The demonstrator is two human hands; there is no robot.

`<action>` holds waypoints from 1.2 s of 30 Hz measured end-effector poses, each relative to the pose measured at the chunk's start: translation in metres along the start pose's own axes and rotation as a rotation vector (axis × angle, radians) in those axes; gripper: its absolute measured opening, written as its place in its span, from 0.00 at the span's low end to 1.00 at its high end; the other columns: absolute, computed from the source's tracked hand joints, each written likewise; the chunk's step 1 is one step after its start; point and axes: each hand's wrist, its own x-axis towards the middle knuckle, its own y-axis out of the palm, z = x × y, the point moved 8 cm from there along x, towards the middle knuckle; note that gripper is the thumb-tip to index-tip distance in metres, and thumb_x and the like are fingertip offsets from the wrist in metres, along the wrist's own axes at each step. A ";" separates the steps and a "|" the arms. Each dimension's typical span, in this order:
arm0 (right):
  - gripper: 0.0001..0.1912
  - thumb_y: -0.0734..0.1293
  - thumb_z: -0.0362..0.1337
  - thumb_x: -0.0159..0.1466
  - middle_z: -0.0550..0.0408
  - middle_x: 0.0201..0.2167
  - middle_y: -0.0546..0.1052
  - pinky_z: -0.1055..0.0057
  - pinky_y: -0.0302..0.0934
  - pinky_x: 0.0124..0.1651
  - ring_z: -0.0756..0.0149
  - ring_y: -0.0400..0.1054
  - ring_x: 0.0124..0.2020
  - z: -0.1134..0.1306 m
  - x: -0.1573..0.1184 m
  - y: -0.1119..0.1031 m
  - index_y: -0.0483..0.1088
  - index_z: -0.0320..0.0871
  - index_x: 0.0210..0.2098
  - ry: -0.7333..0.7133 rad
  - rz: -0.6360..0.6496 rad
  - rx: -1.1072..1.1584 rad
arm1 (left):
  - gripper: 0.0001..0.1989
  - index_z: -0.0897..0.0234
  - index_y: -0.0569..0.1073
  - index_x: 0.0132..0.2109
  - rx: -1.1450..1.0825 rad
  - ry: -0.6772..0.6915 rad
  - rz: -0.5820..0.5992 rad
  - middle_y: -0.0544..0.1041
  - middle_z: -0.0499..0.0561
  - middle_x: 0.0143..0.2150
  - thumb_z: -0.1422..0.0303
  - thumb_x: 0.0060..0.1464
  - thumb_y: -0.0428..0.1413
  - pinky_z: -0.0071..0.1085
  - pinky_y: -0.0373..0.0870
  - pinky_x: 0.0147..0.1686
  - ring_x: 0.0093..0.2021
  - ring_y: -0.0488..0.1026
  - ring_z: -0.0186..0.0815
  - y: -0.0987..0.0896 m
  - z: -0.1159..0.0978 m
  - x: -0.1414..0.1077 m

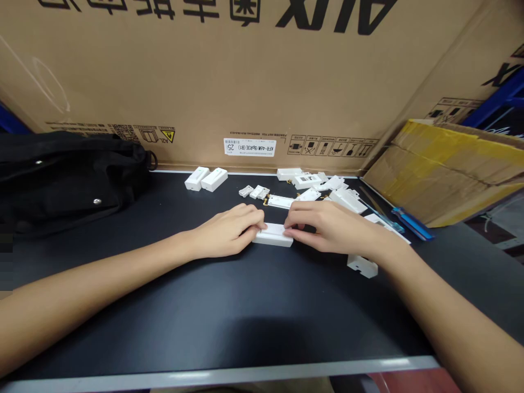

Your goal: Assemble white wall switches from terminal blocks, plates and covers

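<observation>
A white rectangular plastic case (273, 236) lies lengthwise on the dark table, between my two hands. My left hand (230, 230) has its fingers closed on the case's left end. At the right end, the thumb and fingers of my right hand (323, 226) pinch the case. Just behind are small white pieces (259, 192) and a flat white plate (280, 202). A white part (362, 266) with a notched edge sits under my right wrist, partly hidden by it.
Two white cases (214, 179) stand at the back left, beside a black bag (69, 180). White shells (347, 200) are piled at the back right, near a blue tool (412, 224) and a taped cardboard box (446, 169). A large carton (204, 82) walls off the back.
</observation>
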 end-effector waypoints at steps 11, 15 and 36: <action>0.14 0.62 0.44 0.75 0.52 0.37 0.75 0.68 0.57 0.37 0.66 0.68 0.34 0.000 0.002 0.001 0.75 0.44 0.41 0.016 0.019 0.002 | 0.09 0.58 0.68 0.46 0.053 0.004 0.022 0.72 0.52 0.46 0.69 0.70 0.43 0.40 0.70 0.49 0.48 0.70 0.41 -0.003 -0.006 0.003; 0.13 0.62 0.43 0.75 0.53 0.37 0.75 0.68 0.56 0.37 0.66 0.68 0.33 0.001 0.003 0.000 0.75 0.44 0.40 0.030 0.024 0.010 | 0.09 0.58 0.68 0.47 0.029 0.007 0.011 0.73 0.52 0.47 0.69 0.70 0.44 0.40 0.70 0.50 0.48 0.70 0.41 -0.002 -0.005 0.003; 0.17 0.60 0.47 0.72 0.51 0.34 0.79 0.67 0.56 0.34 0.62 0.71 0.33 -0.033 -0.014 -0.029 0.76 0.45 0.37 0.242 -0.017 -0.131 | 0.09 0.57 0.67 0.49 -0.060 0.004 -0.043 0.75 0.52 0.50 0.65 0.73 0.43 0.43 0.69 0.54 0.52 0.70 0.41 -0.001 0.001 -0.001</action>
